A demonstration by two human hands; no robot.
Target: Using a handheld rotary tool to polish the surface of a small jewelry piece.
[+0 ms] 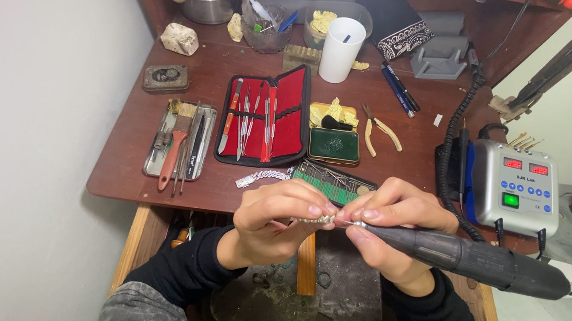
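Note:
My left hand [273,219] pinches a small silver chain piece [315,219] between thumb and fingers, over the open drawer. My right hand [389,221] grips a black rotary handpiece [481,262], its metal tip touching the chain piece. The handpiece body runs out to the right. Both hands meet just in front of the desk's front edge, above a wooden bench pin [307,265].
On the wooden desk [121,178] lie a metal tray of brushes [180,141], a red open tool case [266,116], a bur box [333,181], a loose silver chain link strip [263,176], pliers [381,131], a white cup [341,49] and a grey control unit [513,186] with coiled cable at right.

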